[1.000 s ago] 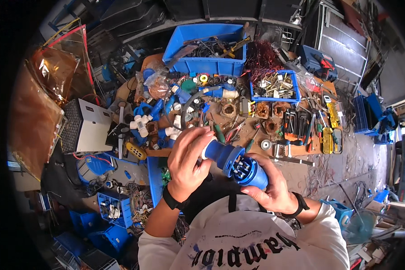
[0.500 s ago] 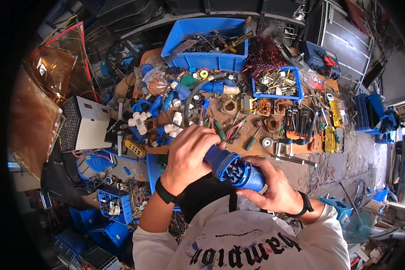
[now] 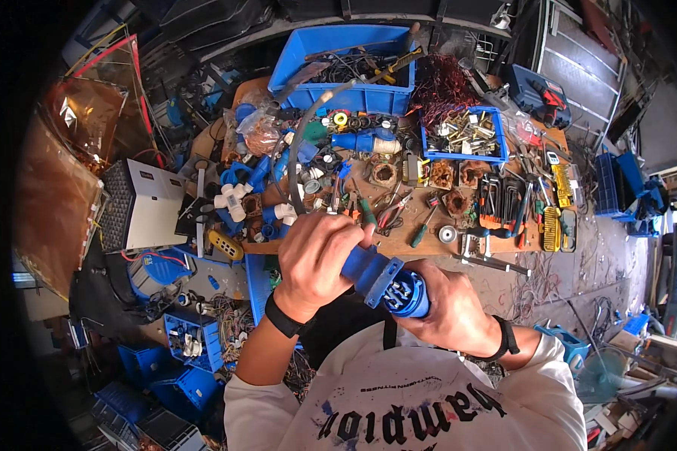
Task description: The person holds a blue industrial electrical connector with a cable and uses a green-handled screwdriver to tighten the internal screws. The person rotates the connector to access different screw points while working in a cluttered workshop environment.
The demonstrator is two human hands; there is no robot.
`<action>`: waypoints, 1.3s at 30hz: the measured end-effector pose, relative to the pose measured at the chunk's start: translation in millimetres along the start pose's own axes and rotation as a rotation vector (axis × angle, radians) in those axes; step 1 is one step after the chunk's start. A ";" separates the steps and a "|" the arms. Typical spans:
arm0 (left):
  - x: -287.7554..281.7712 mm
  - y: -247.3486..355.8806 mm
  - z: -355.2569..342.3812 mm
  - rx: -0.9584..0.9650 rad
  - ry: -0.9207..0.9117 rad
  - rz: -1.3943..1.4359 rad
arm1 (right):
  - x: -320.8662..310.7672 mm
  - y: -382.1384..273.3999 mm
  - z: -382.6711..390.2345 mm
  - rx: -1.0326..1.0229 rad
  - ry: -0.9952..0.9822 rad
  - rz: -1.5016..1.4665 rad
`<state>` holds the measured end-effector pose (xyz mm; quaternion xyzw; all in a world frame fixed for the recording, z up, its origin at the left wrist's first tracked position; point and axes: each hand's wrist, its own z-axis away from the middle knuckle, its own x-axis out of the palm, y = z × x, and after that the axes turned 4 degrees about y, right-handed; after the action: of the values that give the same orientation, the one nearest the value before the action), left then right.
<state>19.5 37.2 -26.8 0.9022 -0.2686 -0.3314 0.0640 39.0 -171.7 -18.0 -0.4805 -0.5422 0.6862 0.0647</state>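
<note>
**Visibly open, a blue industrial connector (image 3: 386, 283) spans our left hand (image 3: 317, 255) and right hand (image 3: 453, 310)**

We hold it in two pieces, between our white T-shirt (image 3: 421, 368) and the wooden workbench (image 3: 387, 245). Our left hand grasps the blue sleeve (image 3: 362, 269) with knuckles upward, covering its upper end; the wide collar (image 3: 388, 275) juts out beyond that grip, toward our right. Our right hand grasps the round contact body (image 3: 421, 304) from its outer side, hiding much of it but leaving the mouth clear, with metal terminals (image 3: 401, 290) showing inside and the collar just beside them. From our viewpoint the collar overlaps the mouth's edge; we cannot tell whether the two touch.

A dark grey cable (image 3: 296, 161) rises from behind our left hand and arcs toward the large blue bin (image 3: 380, 99); its lower end is hidden. On the bench beyond our hands, we see a green-handled screwdriver (image 3: 418, 238) and red-handled pliers (image 3: 390, 219).
</note>
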 end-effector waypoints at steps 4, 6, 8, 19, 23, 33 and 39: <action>1.8 3.5 0.3 -0.070 0.019 -0.033 | 10.0 5.6 2.7 -0.033 0.145 0.083; 3.6 4.3 1.5 -0.088 0.040 -0.037 | 13.1 3.9 4.1 -0.038 0.185 0.111; 4.1 5.7 2.8 -0.092 0.066 -0.031 | 13.4 2.6 6.1 -0.046 0.186 0.123; -5.0 12.9 -4.1 0.152 0.256 -0.025 | -19.5 -20.6 10.5 -0.069 -0.153 -0.301; -11.6 17.4 -5.5 0.153 0.247 -0.028 | -37.4 -13.7 -3.9 -0.044 -0.466 -0.478; -10.6 22.4 -13.1 0.147 0.234 -0.068 | -21.1 -14.3 -1.3 0.008 -0.322 -0.427; -8.0 26.6 -11.7 0.094 0.208 -0.071 | -9.7 -11.6 11.6 -0.080 -0.077 -0.284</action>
<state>10.0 18.1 -5.4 0.9426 -0.2437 -0.2253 0.0373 30.6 -180.8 -3.5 -0.3745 -0.6337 0.6660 0.1214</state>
